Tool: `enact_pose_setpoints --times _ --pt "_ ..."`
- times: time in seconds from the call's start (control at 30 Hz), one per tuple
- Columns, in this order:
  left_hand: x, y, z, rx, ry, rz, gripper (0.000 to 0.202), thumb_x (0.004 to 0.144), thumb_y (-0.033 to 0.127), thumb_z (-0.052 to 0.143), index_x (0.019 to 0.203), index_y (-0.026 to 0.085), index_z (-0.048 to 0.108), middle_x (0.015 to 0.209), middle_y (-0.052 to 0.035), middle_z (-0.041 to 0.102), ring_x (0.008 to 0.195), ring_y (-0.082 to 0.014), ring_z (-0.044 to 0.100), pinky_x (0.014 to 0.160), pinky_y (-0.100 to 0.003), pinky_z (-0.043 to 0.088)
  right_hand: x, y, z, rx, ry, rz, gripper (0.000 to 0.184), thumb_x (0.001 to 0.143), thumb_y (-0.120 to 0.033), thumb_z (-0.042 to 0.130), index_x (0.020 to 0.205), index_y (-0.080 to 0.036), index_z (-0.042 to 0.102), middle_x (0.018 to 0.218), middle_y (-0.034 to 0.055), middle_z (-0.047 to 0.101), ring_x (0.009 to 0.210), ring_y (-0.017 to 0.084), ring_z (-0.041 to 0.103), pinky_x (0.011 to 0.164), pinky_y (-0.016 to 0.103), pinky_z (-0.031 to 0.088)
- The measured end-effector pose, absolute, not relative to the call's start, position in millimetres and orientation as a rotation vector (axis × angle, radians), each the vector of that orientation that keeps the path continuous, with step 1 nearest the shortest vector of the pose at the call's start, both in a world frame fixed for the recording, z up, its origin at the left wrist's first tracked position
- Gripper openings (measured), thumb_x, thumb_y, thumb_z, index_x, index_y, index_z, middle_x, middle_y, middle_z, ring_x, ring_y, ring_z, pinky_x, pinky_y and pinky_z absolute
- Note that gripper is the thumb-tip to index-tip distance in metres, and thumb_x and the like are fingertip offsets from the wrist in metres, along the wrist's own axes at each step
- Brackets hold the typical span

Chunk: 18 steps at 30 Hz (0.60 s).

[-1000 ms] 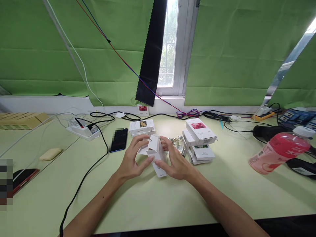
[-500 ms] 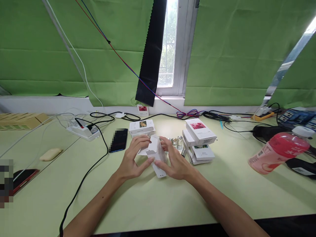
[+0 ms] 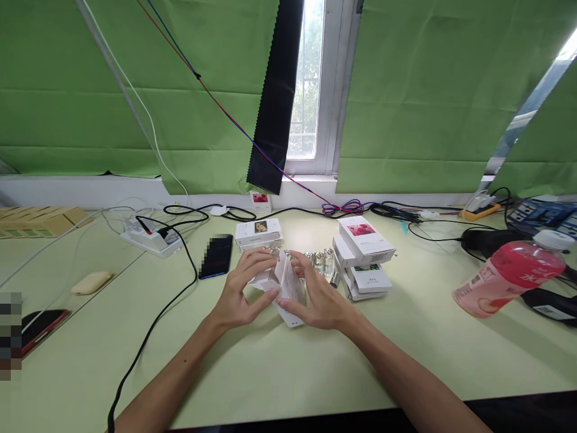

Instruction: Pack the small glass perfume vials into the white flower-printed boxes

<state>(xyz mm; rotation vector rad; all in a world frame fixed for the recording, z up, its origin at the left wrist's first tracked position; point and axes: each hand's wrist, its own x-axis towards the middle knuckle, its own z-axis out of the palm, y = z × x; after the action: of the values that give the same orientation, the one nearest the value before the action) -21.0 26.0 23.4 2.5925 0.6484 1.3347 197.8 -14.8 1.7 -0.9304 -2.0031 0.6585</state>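
Between my hands is a small white cardboard box (image 3: 290, 285), tilted, with its upper flap standing up and other flaps spread to the left. My left hand (image 3: 247, 291) curls around the box's left side, thumb against its front. On the right side my right hand (image 3: 318, 300) grips it, thumb on the near face and fingers behind. Just beyond the fingers several small glass bottles (image 3: 318, 262) with metallic tops stand in a row. A small dark-ended cylinder (image 3: 335, 279) lies beside them.
White printed boxes (image 3: 366, 240) are stacked to the right, and another white box (image 3: 258, 233) lies behind my left hand. A phone (image 3: 216, 257), a power strip (image 3: 151, 237) with a black cable, and a pink drink bottle (image 3: 509, 276) are on the table.
The box's upper flap and panel have swung from lying over towards me to standing more upright, showing the opening at the left. My hands have barely moved.
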Motion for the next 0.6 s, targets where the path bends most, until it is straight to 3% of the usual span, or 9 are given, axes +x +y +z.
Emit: enact_pose_setpoints --times 0.2,0.6 --pt "-19.4 22.0 27.4 2.610 0.564 1.243 0.042 0.088 0.022 0.066 0.130 0.024 0.064 0.118 -0.0101 0.066 0.118 -0.0282 0.055 0.102 -0.049 0.047 195.2 -13.3 -1.8 -0.920 -2.031 0.665 0.098 0.087 -0.045 0.073 0.159 -0.027 0.009 0.145 0.0164 0.052 0.132 0.033 0.055 0.107 0.054 0.048" --pt "-16.9 23.1 25.7 2.601 0.567 1.222 0.045 0.086 0.021 0.066 0.131 0.023 0.062 0.119 -0.0102 0.066 0.118 -0.0287 0.054 0.103 -0.048 0.046 193.5 -13.5 -2.2 -0.867 -2.035 0.614 0.090 0.089 -0.043 0.071 0.157 -0.025 0.016 0.145 0.0159 0.052 0.128 0.030 0.057 0.105 0.050 0.050"
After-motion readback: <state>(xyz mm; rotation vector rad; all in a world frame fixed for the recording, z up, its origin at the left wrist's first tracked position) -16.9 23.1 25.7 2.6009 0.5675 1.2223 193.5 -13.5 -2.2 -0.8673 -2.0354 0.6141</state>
